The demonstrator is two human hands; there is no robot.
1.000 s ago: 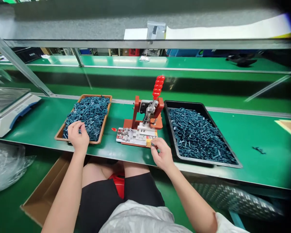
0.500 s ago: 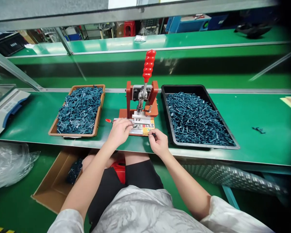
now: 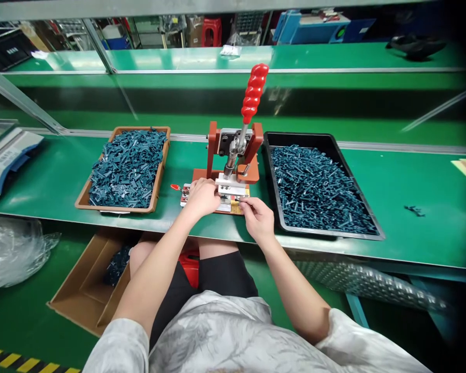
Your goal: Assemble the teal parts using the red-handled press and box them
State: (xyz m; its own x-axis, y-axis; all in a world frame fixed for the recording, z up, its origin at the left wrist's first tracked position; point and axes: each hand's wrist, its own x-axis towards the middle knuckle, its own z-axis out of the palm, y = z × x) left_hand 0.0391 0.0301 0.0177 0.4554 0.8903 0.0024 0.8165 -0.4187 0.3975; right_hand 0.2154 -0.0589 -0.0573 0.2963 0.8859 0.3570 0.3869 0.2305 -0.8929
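A toggle press with a raised, ribbed red handle and a reddish-brown frame stands in front of me. My left hand lies at the left of its metal fixture, fingers curled and fingertips against the block; whatever they grip is hidden. At the fixture's right end, my right hand pinches a small dark plastic piece between thumb and forefinger. A small red-tipped lever sticks out beyond my left hand.
To the left is a brown tray heaped with flat dark teal pieces. On the right, a black tray holds many thin ones. A few loose pieces lie farther right. Below the bench edge is an open cardboard box.
My right hand has brought the small piece up to the fixture's right end. My left hand stays at the fixture's left side. The view has shifted slightly, and the press handle remains up.
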